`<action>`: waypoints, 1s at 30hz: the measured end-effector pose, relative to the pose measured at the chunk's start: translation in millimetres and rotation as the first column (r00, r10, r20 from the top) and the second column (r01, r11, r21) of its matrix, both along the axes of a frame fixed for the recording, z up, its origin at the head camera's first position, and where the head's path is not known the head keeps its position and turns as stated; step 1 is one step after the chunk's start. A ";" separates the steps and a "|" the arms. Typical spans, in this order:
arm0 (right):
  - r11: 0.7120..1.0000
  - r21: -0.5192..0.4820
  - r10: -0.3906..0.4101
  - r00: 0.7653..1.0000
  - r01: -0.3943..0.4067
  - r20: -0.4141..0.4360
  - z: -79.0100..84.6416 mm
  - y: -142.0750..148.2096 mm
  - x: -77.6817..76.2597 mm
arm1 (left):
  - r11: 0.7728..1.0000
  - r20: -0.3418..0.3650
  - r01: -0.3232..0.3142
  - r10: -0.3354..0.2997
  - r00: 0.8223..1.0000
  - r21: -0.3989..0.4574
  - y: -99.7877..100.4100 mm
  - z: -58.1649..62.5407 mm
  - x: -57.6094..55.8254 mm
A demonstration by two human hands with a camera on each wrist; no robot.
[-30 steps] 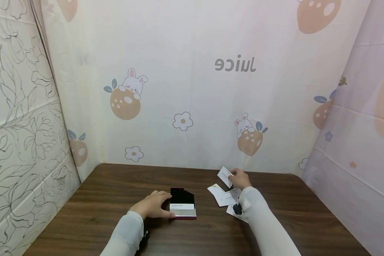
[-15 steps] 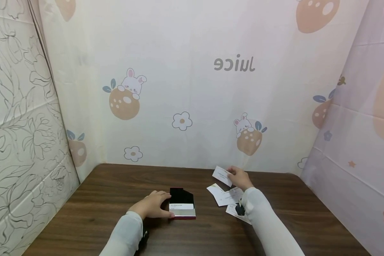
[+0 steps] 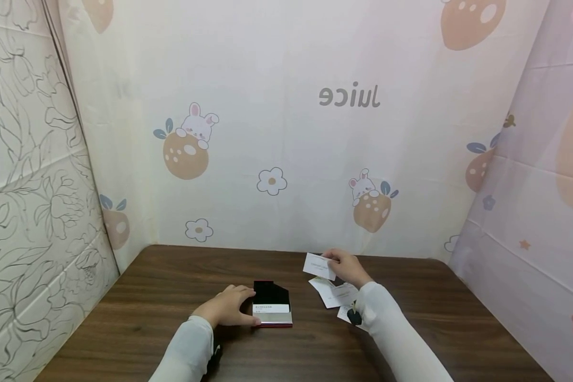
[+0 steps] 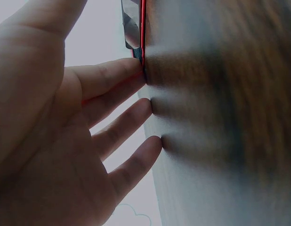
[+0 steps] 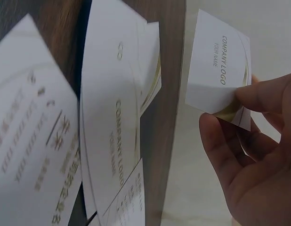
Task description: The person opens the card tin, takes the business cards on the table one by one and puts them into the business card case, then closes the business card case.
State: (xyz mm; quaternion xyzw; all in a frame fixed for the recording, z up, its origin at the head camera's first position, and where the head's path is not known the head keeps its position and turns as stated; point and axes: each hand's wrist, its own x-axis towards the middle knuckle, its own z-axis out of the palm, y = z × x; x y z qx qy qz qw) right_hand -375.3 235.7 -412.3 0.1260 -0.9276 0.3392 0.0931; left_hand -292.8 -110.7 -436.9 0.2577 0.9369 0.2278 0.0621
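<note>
Steady the card lightly by its corner, narrowly pinched in the right hand, near the far edge of the table — clear of the loose cards. Brace the card case, farther in, with spread fingers of the left hand.

I've got a dark wood-grain table before me, a pale backdrop rising at its far edge with bunnies hugging spotted fruit and "Juice" lettering running backwards, flower-sketched cloth down the left, lilac-tinged printed cloth over on the right.
</note>
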 end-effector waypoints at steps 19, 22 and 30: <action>0.943 0.026 0.329 0.940 -0.333 0.095 -1.8 -59.2 16.1 | 1.000 0.010 -0.025 0.025 1.000 -0.007 2.1 0.2 -1.2; 0.937 0.048 0.339 0.935 -0.345 0.104 -3.8 -66.2 18.0 | 1.000 0.014 -0.029 0.029 0.999 -0.009 2.4 0.1 -1.7; 0.916 0.052 0.388 0.910 -0.399 0.144 -4.8 -83.4 24.5 | 0.999 0.021 -0.038 0.038 0.999 -0.019 2.1 -1.8 -4.7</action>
